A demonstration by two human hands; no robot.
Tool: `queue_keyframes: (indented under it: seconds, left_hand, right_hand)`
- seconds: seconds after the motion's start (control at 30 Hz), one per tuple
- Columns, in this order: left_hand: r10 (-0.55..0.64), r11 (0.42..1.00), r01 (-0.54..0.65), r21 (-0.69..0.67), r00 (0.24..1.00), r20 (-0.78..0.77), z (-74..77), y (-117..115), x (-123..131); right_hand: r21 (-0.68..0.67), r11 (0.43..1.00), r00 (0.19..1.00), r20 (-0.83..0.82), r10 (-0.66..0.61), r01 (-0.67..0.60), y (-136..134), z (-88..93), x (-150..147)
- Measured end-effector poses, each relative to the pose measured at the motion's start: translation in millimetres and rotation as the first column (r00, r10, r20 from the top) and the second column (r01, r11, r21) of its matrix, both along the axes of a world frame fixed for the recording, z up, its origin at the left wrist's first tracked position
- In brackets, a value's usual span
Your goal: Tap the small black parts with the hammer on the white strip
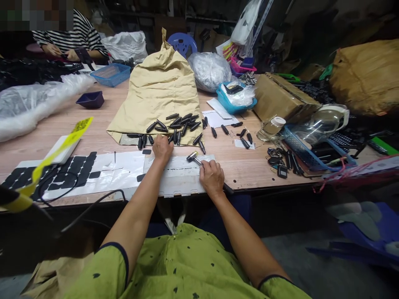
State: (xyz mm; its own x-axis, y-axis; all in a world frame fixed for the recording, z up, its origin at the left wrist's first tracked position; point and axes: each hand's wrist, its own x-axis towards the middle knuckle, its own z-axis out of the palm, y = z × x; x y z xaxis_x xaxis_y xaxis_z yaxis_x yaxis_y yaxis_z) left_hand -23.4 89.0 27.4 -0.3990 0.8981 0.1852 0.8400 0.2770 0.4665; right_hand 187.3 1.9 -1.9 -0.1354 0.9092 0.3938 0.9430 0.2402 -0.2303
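Note:
My left hand is at the near edge of a pile of black tapered pieces on a beige cloth bag. Its fingers are curled at the pieces; whether one is gripped is too small to tell. My right hand is closed round a small hammer, whose metal head points to the upper left and whose dark handle end sticks out below the palm. Between and below both hands lies a grey-white board at the table's front edge.
White sheets with black stickers lie left. Further back are a dark tray, blue baskets and a person in stripes. On the right are a cardboard box, a clear jug, keys and a blue basket.

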Motion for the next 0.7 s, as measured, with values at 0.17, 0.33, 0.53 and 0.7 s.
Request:
queue_keyframes:
  seconds: [0.17,0.33,0.53,0.7]
  left_hand:
    - [0.004,1.0,-0.004,-0.006,1.0,0.026,4.6,-17,-4]
    - [-0.019,1.0,0.018,0.005,0.996,0.09,7.7,-59,-5]
    - [-0.253,0.966,0.258,-0.021,0.959,0.124,-9.6,-91,9]
    - [-0.299,0.953,0.303,-0.024,0.948,0.108,-14.3,-91,12]
  right_hand:
    - [-0.008,1.0,1.0,-0.003,-0.009,0.009,0,0.1,-1]
    - [-0.027,1.0,1.0,-0.004,-0.015,0.015,1,0.6,-1]
    - [-0.027,1.0,0.999,-0.039,-0.003,0.002,2,-1.9,1]
    - [-0.025,1.0,0.998,-0.058,0.005,-0.006,6,-1.5,2]
